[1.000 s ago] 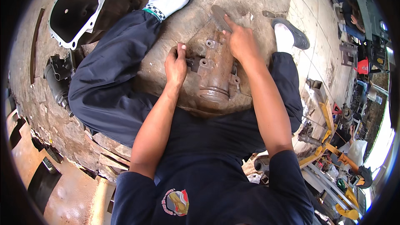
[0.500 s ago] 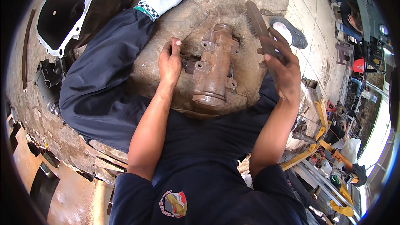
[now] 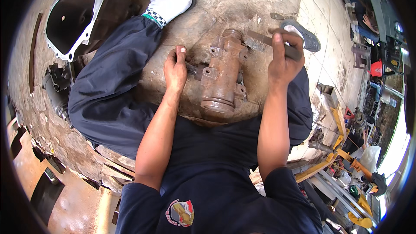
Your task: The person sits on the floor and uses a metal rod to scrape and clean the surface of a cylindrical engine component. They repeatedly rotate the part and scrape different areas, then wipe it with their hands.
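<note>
A rusty cylindrical metal housing (image 3: pixel 221 73) with bolt lugs along both sides lies on the ground between my legs. From its left side sticks a short dark shaft (image 3: pixel 193 70). My left hand (image 3: pixel 174 70) is closed round the shaft's outer end, thumb on top; the fingers hide that end. My right hand (image 3: pixel 284 60), to the right of the housing, grips a wire brush (image 3: pixel 260 37) by its handle. The brush points left toward the housing's far end, its head slightly blurred; whether it touches the metal I cannot tell.
A large open bell-shaped casting (image 3: pixel 73 21) stands at the far left, with a dark metal part (image 3: pixel 56 89) nearer me. My bent left leg (image 3: pixel 112 78) lies beside them. A yellow metal frame (image 3: pixel 318 164) and tools fill the right; another person's hand (image 3: pixel 368 22) shows at the far right.
My right hand has turned and swung the wire brush down and left, from upright to pointing at the housing. My left hand keeps its grip on the shaft.
</note>
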`<state>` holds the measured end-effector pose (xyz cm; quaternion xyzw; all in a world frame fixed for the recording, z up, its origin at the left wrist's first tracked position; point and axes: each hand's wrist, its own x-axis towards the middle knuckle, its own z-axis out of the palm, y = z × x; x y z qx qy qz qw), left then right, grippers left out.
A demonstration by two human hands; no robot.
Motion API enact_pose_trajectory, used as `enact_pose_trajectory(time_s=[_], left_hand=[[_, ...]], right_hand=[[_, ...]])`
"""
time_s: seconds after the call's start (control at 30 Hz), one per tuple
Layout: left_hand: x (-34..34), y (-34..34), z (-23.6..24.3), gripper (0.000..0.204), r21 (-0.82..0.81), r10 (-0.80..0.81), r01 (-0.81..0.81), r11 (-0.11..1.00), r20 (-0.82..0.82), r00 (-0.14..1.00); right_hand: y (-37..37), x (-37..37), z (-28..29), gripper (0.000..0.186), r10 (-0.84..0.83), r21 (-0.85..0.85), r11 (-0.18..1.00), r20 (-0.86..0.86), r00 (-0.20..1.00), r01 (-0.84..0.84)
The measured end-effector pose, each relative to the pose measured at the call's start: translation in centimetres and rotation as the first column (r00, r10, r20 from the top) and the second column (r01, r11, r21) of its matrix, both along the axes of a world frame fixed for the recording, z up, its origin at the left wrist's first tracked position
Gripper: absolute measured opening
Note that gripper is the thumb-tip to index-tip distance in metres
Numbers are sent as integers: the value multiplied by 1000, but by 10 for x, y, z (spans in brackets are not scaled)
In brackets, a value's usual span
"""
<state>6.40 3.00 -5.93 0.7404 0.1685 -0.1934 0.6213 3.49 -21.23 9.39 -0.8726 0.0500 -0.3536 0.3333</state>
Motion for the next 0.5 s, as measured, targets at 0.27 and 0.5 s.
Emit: enact_pose_trajectory(time_s=[0.27, 0.5], left_hand=[[-2, -2, 4, 50, 12, -30, 30, 999, 32, 999], [-1, -3, -2, 50, 59, -79, 77, 995, 31, 996]], right_hand=[[6, 14, -12, 27, 139, 422, 839, 443, 886, -343], [14, 20, -34, 35, 36, 393, 909, 260, 965, -140]])
